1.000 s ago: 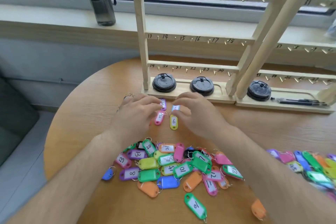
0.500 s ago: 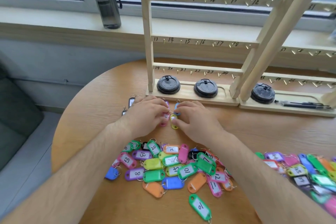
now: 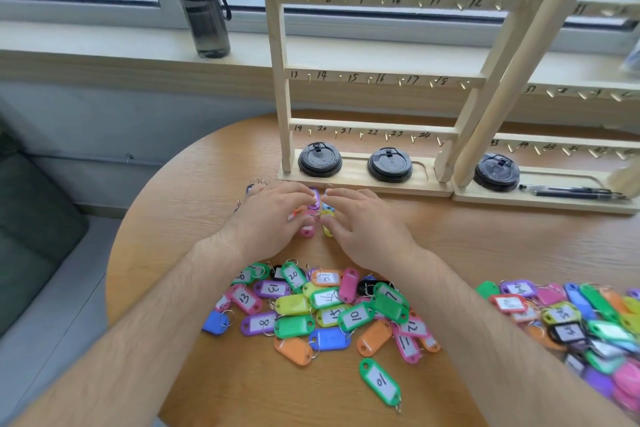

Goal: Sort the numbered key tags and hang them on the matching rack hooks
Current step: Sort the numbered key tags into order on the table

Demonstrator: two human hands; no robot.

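Note:
My left hand [image 3: 273, 215] and my right hand [image 3: 363, 224] lie palm down side by side on the round wooden table [image 3: 166, 225], just in front of the left wooden rack [image 3: 374, 130]. Their fingertips rest on a small group of key tags: a purple tag [image 3: 314, 199], a blue tag [image 3: 327, 206], a yellow tag [image 3: 327, 220] and a pink tag [image 3: 306, 229]. Neither hand lifts a tag. The hooks are bare, with handwritten numbers 7 to 24. A big pile of numbered tags [image 3: 325, 312] lies between my forearms.
A second rack [image 3: 561, 146] stands to the right, with pens [image 3: 571, 191] in its base. Black cup lids [image 3: 320, 160] sit in the rack bases. Another tag pile [image 3: 588, 322] lies at the right. A dark bottle [image 3: 202, 0] stands on the windowsill. Loose rings [image 3: 257, 183] lie by my left hand.
Both hands have come down flatter over the small group of tags and shifted slightly toward the rack. The yellow tag is now mostly covered by my right fingers.

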